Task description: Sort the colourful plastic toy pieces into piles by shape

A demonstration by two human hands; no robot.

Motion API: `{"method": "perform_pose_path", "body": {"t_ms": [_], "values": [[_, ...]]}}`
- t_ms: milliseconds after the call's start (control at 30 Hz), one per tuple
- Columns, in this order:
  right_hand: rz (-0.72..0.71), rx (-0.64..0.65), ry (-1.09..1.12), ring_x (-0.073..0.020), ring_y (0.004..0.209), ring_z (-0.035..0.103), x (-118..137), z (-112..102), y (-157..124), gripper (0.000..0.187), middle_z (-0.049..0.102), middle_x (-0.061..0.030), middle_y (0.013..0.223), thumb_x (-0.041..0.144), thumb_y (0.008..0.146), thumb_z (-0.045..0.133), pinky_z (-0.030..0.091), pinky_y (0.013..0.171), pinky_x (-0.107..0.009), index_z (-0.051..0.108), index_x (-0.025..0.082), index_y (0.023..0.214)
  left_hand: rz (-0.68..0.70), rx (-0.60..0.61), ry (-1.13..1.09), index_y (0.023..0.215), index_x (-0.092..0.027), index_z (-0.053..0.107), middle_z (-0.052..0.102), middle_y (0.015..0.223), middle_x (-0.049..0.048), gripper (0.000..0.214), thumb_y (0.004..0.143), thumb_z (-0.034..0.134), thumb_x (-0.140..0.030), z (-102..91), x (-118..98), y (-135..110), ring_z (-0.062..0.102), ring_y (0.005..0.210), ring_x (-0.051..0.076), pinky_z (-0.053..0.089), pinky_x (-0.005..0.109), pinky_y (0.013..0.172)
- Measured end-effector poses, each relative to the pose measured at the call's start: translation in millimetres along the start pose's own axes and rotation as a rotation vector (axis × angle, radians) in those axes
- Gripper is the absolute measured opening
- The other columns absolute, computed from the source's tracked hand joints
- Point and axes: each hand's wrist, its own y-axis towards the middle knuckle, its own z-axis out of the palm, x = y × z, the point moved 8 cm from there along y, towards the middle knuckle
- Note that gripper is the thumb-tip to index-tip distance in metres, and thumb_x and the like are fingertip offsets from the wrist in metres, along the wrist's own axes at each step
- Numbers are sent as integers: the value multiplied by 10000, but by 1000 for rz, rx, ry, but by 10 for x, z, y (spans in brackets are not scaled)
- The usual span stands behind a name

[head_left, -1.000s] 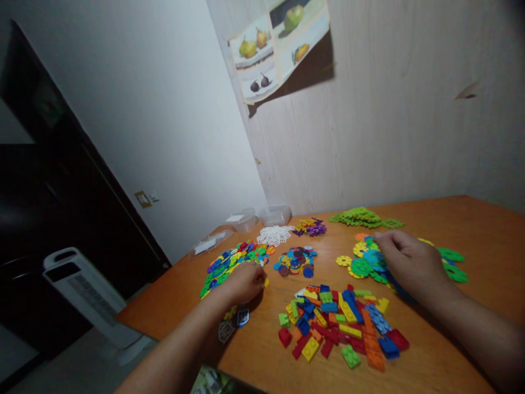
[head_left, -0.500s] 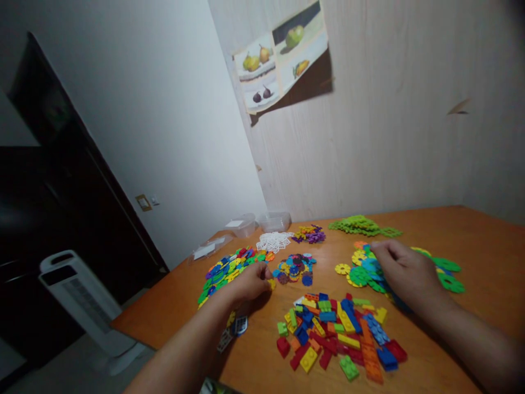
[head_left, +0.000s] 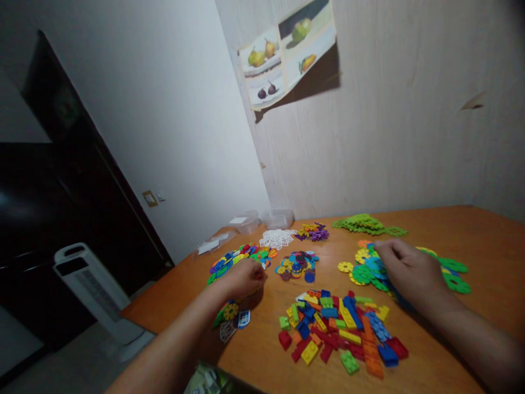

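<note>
My left hand is closed beside the left pile of colourful discs, its fingers curled inward; whatever they hold is hidden. Over the right pile of notched discs, in green, yellow and blue, my right hand rests as a loose fist, thumb against the forefinger. I cannot see what is inside it. Between the hands lie a small heap of mixed round discs and, nearer, a spread of toy building bricks in red, blue, yellow, green and orange.
Farther back on the wooden table are white lattice pieces, purple and yellow snowflake pieces, green interlocking pieces and clear plastic containers. Lattice pieces lie by my left forearm. A white tower appliance stands left.
My left hand has drawn back slightly left, and the yellow piece formerly at its fingertips is out of sight. My right hand stays over its pile. The view has shifted a little.
</note>
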Motion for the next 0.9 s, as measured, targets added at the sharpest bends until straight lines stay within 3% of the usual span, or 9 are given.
{"method": "perform_pose_path", "body": {"t_ms": [167,367,567,900], "values": [[17,-3,8,-223,704,606,-25,4,-9,511,654,-19,670,669,891,488,400,651,-321,707,216,803,41,39,302,953,-217,802,721,1047,147,211,839,630,-265,30,-131,-172,644,1011,316,485,389,861],[13,-20,20,-230,702,614,-28,-11,3,494,653,-20,654,659,888,511,406,648,-325,714,218,798,2,-12,356,942,-175,786,706,1047,179,293,935,522,-301,75,-149,-127,640,1008,322,495,420,890],[18,9,27,-227,720,624,12,12,-6,486,664,-17,680,647,903,489,403,658,-324,703,222,799,2,29,400,965,-175,777,703,1078,178,295,934,503,-282,77,-193,-150,633,1031,338,489,445,888],[15,-22,7,-235,723,641,6,-25,10,464,668,-18,682,634,903,490,401,654,-323,700,230,815,1,-25,382,923,-172,769,681,1074,186,346,1002,466,-320,59,-206,-257,590,1064,337,453,452,913]]}}
